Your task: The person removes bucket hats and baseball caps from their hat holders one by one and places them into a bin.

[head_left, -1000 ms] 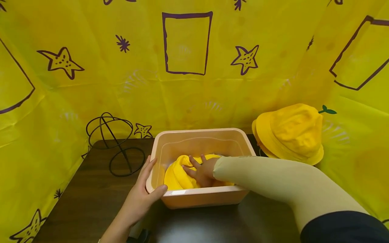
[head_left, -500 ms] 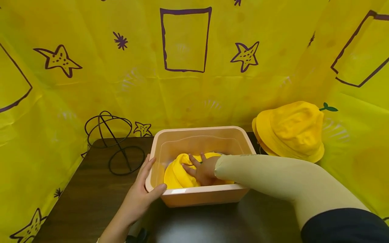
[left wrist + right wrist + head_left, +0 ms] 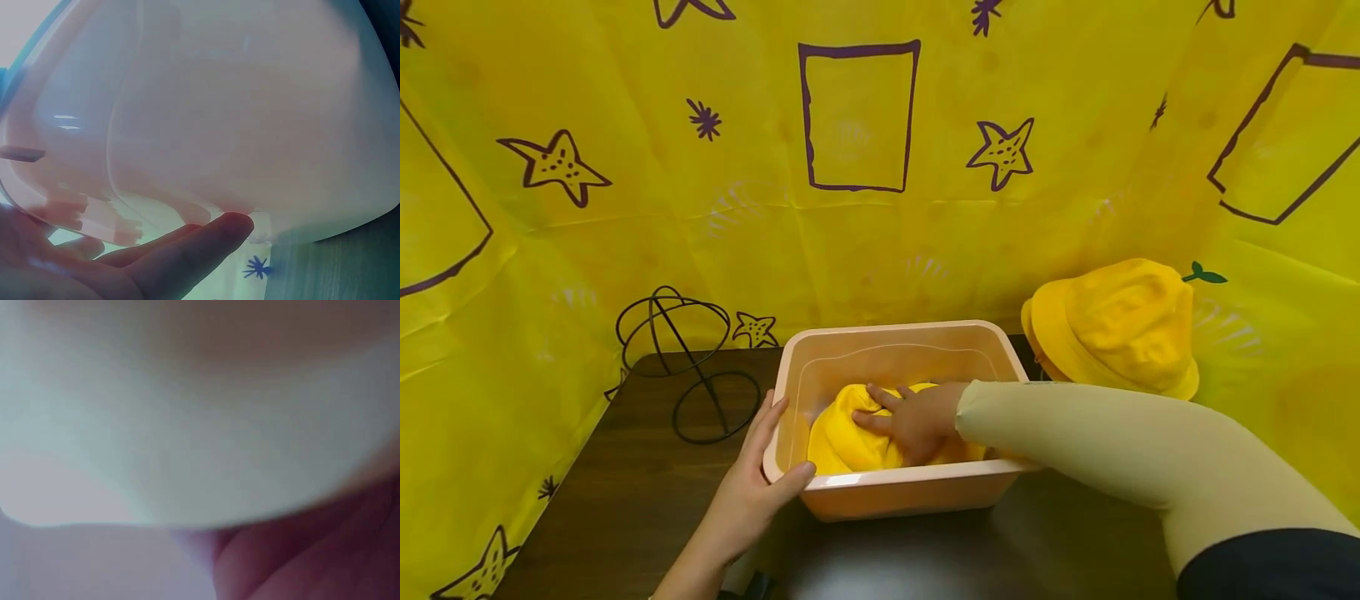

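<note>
A pale peach plastic basin (image 3: 902, 496) stands on the dark table. My left hand (image 3: 748, 492) holds its left front corner, thumb over the front rim and fingers along the left side. In the left wrist view, fingers (image 3: 206, 250) lie against the basin's outer wall. Inside the basin lies a crumpled yellow cloth hat (image 3: 842, 433). Resting on this hat is my right hand (image 3: 925, 421), its fingers spread and the palm side hidden. The right wrist view is blurred, with a pale band across part of the hand (image 3: 300, 562).
A black wire hat stand (image 3: 707, 383) is at the table's back left. Another yellow hat (image 3: 1120, 329), with a green sprout (image 3: 1205, 273) on top, sits at the back right. Yellow printed sheeting (image 3: 857, 242) encloses the back and sides. Dark wooden tabletop (image 3: 625, 483) shows left of the basin.
My right hand has shifted slightly right over the hat, its fingers still spread. The small green bit seen at its fingers earlier is now hidden. My left hand keeps its place on the basin.
</note>
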Action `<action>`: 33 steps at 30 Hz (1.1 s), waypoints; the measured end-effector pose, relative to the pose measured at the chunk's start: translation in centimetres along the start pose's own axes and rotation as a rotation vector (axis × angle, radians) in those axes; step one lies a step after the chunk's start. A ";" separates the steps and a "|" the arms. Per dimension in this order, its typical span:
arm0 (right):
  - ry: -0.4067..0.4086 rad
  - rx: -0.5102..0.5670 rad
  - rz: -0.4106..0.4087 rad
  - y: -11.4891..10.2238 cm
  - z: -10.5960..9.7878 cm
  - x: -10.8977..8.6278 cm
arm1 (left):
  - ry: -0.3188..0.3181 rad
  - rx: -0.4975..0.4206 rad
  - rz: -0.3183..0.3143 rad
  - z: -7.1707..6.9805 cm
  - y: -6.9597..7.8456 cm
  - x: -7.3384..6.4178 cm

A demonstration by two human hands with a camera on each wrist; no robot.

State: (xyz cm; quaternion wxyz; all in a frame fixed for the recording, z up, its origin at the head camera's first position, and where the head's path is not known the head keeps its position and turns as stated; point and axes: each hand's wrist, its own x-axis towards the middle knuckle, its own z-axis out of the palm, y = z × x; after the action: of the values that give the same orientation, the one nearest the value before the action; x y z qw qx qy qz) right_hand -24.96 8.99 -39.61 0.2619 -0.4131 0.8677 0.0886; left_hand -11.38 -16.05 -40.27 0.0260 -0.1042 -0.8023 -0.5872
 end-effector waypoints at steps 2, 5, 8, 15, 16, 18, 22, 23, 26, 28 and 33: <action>0.023 -0.007 -0.053 0.4 -0.4 -0.5 | 0.001 -0.011 0.003 0.0 -0.1 0.0; 0.037 0.001 -0.083 0.7 -1.2 -1.4 | -0.003 -0.012 0.005 -0.1 -0.2 0.0; 0.033 0.014 -0.078 0.5 -2.2 -2.6 | -0.003 -0.003 0.001 -0.1 -0.1 0.0; 0.085 0.091 -0.080 0.2 -4.0 -5.9 | -0.007 0.002 -0.001 -0.1 -0.1 0.0; 0.102 0.099 -0.087 0.4 -4.2 -6.4 | -0.007 0.006 -0.001 -0.1 -0.1 -0.1; 0.133 0.123 -0.104 0.6 -4.6 -7.4 | -0.005 0.019 0.004 0.0 -0.1 -0.1; 0.208 0.176 -0.116 1.3 -5.3 -9.5 | -0.004 0.022 0.011 -0.1 -0.1 -0.1; 0.229 0.195 -0.126 1.4 -5.4 -10.1 | -0.004 0.019 0.012 -0.1 -0.1 -0.1; 0.293 0.217 -0.149 1.9 -5.4 -11.5 | -0.008 0.006 0.008 0.0 -0.1 -0.1; 0.335 0.212 -0.165 2.1 -5.3 -12.4 | -0.007 0.009 0.006 0.0 -0.1 0.0; 0.447 0.245 -0.158 2.7 -4.4 -14.8 | -0.005 0.022 0.003 -0.1 0.0 0.0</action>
State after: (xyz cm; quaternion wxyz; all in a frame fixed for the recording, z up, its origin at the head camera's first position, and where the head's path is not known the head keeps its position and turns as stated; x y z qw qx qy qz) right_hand -21.04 19.02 -28.25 0.1181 -0.4540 0.8733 -0.1313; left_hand -11.39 -16.13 -40.28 0.0260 -0.1064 -0.8087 -0.5780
